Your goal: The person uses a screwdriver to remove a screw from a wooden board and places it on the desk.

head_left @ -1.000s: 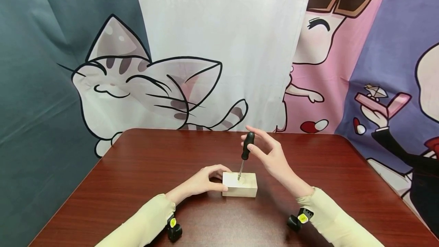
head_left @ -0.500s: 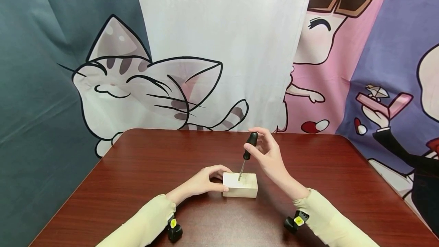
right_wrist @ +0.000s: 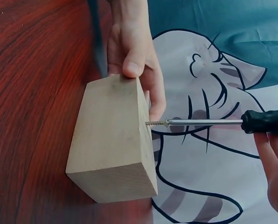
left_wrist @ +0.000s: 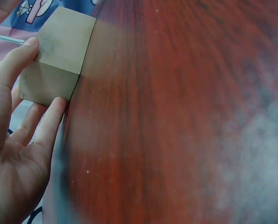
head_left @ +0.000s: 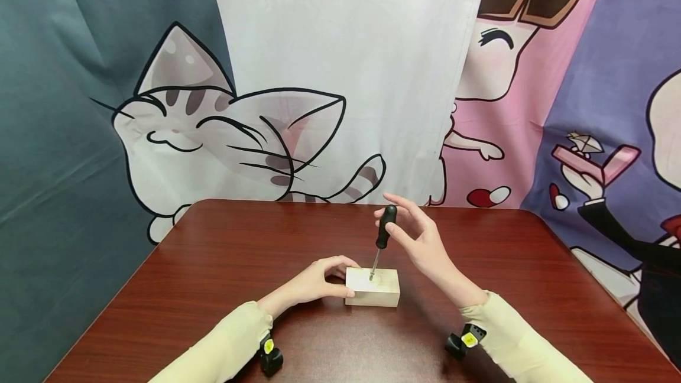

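Left hand (head_left: 314,281) grips one end of the wooden block (head_left: 376,298) on the table (head_left: 255,232) | right hand (head_left: 424,246), narrowed, pinches the black-handled screwdriver (head_left: 386,226) | from here, screwdriver meets screw (right_wrist: 156,123) in block's top

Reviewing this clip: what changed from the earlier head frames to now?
The right hand curled its fingers in, then spread them again around the screwdriver, which tipped slightly right, then partly back left. The left hand and block stayed put.
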Demonstrator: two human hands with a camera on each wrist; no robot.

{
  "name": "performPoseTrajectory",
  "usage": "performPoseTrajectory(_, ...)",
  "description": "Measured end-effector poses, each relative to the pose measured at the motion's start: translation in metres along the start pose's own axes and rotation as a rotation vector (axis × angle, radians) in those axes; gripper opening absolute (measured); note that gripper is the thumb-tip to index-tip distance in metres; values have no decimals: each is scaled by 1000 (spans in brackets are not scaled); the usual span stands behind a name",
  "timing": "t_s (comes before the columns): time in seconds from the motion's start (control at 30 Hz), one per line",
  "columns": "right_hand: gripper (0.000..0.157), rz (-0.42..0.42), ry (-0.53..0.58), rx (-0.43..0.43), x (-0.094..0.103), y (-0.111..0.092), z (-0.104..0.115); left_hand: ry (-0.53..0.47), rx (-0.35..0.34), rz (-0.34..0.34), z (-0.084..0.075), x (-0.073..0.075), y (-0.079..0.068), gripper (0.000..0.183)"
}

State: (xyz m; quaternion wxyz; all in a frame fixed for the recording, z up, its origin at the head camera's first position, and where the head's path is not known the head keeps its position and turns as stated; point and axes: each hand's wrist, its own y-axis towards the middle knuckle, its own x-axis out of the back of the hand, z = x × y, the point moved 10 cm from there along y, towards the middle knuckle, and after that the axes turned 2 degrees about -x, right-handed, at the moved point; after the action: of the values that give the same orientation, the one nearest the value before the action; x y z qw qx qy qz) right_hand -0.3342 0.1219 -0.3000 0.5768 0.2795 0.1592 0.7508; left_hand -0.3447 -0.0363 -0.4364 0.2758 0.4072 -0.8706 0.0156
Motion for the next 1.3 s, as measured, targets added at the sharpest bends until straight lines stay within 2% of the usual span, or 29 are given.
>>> performPoseTrajectory(0.1, 45, 46, 90, 41, -7, 1, 3, -8, 12, -5, 0, 0, 0, 43)
performPoseTrajectory(0.2, 38, 46, 143, 56, -10, 1, 4, -8, 20, -7, 1, 0, 0, 43)
performPoseTrajectory(0.37, 42, -62, 22, 4, -3, -2, -2, 1, 28, 0, 2, 0, 0, 43)
performPoseTrajectory(0.47, 45, -96, -44, -25, 1, -2, -3, 3, 26, 2, 1, 0, -1, 43)
performPoseTrajectory(0.6, 44, -82, -58, -23, 2, -2, -1, 10, 12, 0, 0, 0, -1, 43)
performPoseTrajectory(0.87, 43, -7, -84, 27, 2, 0, 5, 5, 39, -1, 3, 0, -1, 44)
performPoseTrajectory(1.07, 45, 90, 29, 104, -8, 0, 11, 13, 7, -2, 0, 0, 0, 43)
performPoseTrajectory(1.2, 39, 78, 82, 118, -10, 0, 12, 13, 13, -2, 1, 0, 0, 42)
performPoseTrajectory(1.3, 41, 14, 10, 89, -7, -1, 9, 8, 20, -1, 1, 0, 0, 42)
